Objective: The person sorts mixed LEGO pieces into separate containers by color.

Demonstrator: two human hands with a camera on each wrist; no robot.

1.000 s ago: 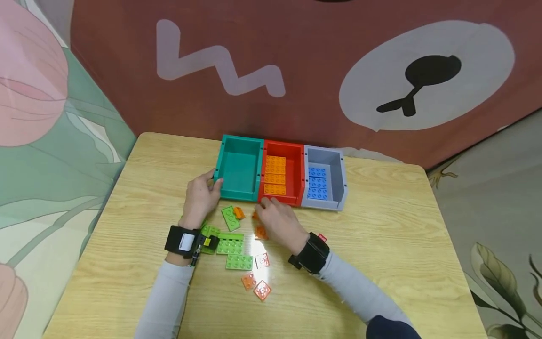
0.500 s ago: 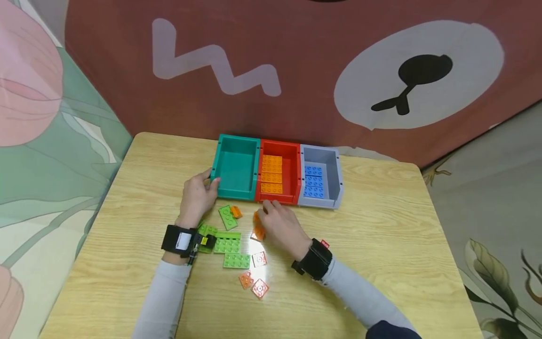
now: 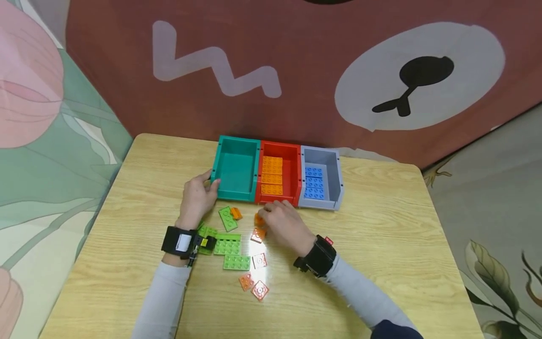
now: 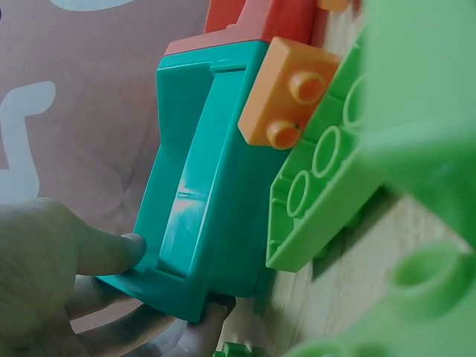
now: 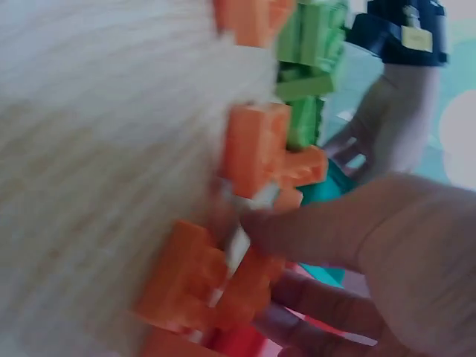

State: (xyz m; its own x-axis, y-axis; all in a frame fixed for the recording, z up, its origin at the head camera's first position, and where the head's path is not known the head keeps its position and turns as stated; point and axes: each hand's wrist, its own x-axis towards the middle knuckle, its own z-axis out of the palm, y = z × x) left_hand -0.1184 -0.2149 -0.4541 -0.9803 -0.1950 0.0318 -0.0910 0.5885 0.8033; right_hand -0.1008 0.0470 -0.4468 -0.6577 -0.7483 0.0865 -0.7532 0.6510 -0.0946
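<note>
My left hand (image 3: 197, 200) grips the left wall of the teal bin (image 3: 237, 172), its thumb over the rim in the left wrist view. Nothing lies inside that bin. Just in front of the red bin (image 3: 292, 165), my right hand (image 3: 288, 226) pinches an orange toy brick (image 5: 245, 290) between thumb and fingers; the fingers partly hide it in the head view. A second orange brick (image 3: 258, 234) lies close below. Orange bricks (image 3: 272, 176) sit in rows within the red bin. Blue bricks (image 3: 314, 183) line the lavender bin (image 3: 332, 179).
Green bricks (image 3: 227, 245) lie loosely grouped beside my left wrist. One green brick (image 3: 227, 219) has a small orange brick (image 3: 235, 213) against it. Several more orange bricks (image 3: 260, 290) are nearer the table's front. A patterned cloth (image 3: 254, 113) hangs behind the wooden table (image 3: 381, 235).
My right hand has moved slightly right, and the orange bricks at its fingertips have shifted a little. My left hand keeps its grip on the teal bin.
</note>
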